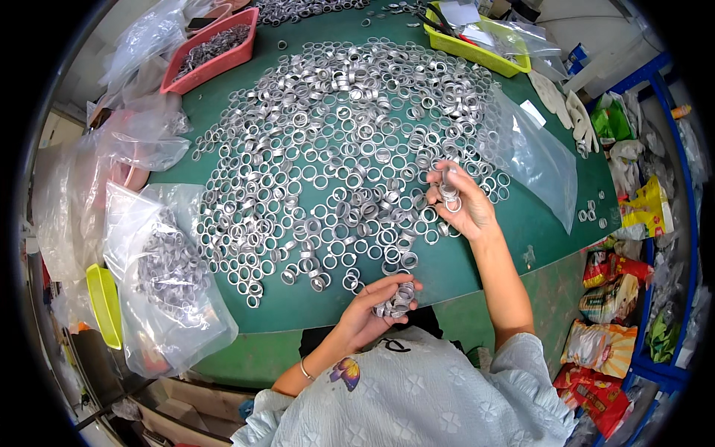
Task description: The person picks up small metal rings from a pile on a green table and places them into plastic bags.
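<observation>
A wide spread of silver metal rings [320, 170] covers the middle of the green table [275, 316]. At the near edge my left hand [370, 307] is cupped around several metal rings [398, 298], its fingers curled about them. Farther right, over the spread's right side, my right hand [465, 205] holds a few rings [449, 192] between thumb and fingers. Other rings lie loose just beyond and to the left of both hands.
A clear bag of rings [175, 276] hangs over the left edge beside a yellow-green tray [104, 305]. A red basket [211, 56] and a yellow basket [477, 48] stand at the back. Right lie a clear plastic sheet [544, 164], white gloves [566, 112] and a blue shelf [663, 372].
</observation>
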Motion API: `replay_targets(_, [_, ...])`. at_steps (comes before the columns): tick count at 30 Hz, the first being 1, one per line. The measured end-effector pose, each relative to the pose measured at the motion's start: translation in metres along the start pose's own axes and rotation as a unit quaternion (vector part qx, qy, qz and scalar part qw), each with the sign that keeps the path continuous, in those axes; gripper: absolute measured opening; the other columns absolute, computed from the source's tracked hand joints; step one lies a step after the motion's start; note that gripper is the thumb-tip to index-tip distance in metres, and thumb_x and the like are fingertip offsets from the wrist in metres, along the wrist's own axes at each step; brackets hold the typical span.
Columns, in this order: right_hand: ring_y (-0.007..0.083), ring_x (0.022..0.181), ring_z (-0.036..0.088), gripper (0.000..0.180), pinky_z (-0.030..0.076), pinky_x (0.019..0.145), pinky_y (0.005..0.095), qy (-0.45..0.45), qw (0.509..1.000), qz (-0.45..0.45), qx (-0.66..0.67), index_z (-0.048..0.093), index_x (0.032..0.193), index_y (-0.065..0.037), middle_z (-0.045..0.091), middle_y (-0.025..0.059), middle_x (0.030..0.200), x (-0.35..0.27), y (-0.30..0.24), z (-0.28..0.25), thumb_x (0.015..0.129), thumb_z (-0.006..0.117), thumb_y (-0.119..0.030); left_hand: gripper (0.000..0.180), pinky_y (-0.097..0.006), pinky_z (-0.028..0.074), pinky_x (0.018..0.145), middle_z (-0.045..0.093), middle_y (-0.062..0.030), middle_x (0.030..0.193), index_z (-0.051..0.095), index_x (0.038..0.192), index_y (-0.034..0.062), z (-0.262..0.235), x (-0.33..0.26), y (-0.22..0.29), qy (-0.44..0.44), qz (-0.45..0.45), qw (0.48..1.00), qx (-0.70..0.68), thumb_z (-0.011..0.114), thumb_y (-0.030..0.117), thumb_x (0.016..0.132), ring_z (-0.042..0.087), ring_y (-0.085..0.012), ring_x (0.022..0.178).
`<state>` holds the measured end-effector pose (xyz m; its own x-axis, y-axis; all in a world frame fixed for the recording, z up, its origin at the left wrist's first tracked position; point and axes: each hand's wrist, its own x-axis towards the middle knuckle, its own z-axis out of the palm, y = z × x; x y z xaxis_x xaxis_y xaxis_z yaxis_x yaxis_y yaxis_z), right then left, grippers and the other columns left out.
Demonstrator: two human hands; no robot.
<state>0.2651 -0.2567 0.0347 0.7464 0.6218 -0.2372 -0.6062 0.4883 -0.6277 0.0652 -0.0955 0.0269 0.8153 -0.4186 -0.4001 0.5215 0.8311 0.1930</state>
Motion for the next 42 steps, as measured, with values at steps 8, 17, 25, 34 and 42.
replay_targets(8, [0.0148, 0.067, 0.056, 0.007, 0.044, 0.053, 0.0246, -0.034, 0.906, -0.131, -0.402, 0.06, 0.083, -0.003, 0.06, 0.0082, 0.08, -0.057, 0.043, 0.059, 0.082, 0.064, -0.008, 0.031, -0.037, 0.051, 0.085, 0.056, -0.0101, 0.12, 0.051, 0.123, 0.0061, 0.005, 0.006, -0.006, 0.099, 0.027, 0.99, -0.1, 0.046, 0.021, 0.096, 0.058, -0.0189, 0.099])
replay_targets(17, [0.0259, 0.089, 0.056, 0.018, 0.04, 0.078, 0.0416, -0.101, 0.592, -0.394, -0.695, 0.065, 0.08, -0.005, 0.06, 0.0061, 0.094, -0.078, 0.097, 0.074, 0.067, 0.071, -0.016, 0.03, -0.029, 0.048, 0.088, 0.059, -0.0061, 0.11, 0.055, 0.112, 0.0085, 0.034, 0.002, 0.006, 0.113, 0.054, 0.99, -0.068, 0.04, 0.03, 0.098, 0.058, -0.0158, 0.099])
replay_targets(25, [0.0255, 0.072, 0.058, 0.01, 0.046, 0.071, 0.0353, 0.079, 0.72, -0.444, -0.528, 0.063, 0.078, 0.0, 0.061, 0.0104, 0.077, -0.059, 0.055, 0.062, 0.071, 0.067, 0.004, 0.038, -0.036, 0.056, 0.072, 0.061, -0.012, 0.111, 0.055, 0.115, 0.0012, 0.007, 0.011, 0.002, 0.058, 0.037, 0.984, -0.163, 0.041, 0.031, 0.097, 0.063, -0.0212, 0.092])
replay_targets(34, [0.0252, 0.088, 0.051, 0.014, 0.039, 0.077, 0.0365, 0.019, 0.571, -0.34, -0.747, 0.063, 0.084, -0.004, 0.056, 0.006, 0.091, 0.011, 0.063, 0.051, 0.072, 0.069, -0.006, 0.042, -0.039, 0.059, 0.069, 0.054, -0.0178, 0.122, 0.052, 0.117, 0.0, -0.005, -0.002, -0.003, -0.016, -0.018, 0.994, -0.106, 0.044, 0.035, 0.095, 0.061, -0.0289, 0.101])
replay_targets(42, [0.0273, 0.078, 0.055, 0.008, 0.043, 0.073, 0.0364, 0.131, 0.629, -0.305, -0.703, 0.06, 0.077, 0.0, 0.06, 0.0104, 0.082, -0.01, 0.025, 0.014, 0.074, 0.067, -0.005, 0.038, -0.025, 0.048, 0.052, 0.058, -0.0121, 0.117, 0.053, 0.116, 0.001, -0.018, -0.007, -0.005, -0.013, -0.004, 0.999, -0.049, 0.047, 0.032, 0.094, 0.063, -0.0215, 0.088])
